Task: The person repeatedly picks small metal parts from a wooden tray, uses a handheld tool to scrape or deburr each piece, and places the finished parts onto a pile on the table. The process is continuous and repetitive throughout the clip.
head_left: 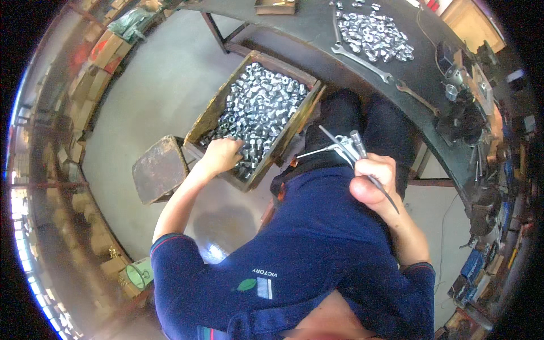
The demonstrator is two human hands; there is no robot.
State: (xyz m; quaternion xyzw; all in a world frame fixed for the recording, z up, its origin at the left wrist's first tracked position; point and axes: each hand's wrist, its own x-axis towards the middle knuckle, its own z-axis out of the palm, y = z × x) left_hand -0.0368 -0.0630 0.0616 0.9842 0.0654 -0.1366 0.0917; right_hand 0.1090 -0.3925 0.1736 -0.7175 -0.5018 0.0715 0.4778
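Observation:
My left hand [224, 154] is at the near left part of a worn crate [199, 123], its fingers curled down among small shiny metal fittings [263, 99]. What those fingers hold, if anything, is hidden. Over my lap my right hand [374, 178] is closed around a metal tool [344, 148] with several thin rods that stick out at different angles. A dark, slim end of it shows below the fist. The exact kind of tool cannot be made out.
On the dark workbench [309, 25] at upper right lie another pile of metal fittings [375, 37] and a long wrench [362, 63]. A small stool [160, 170] stands left of the crate. Shelves with boxes [107, 54] line the left side.

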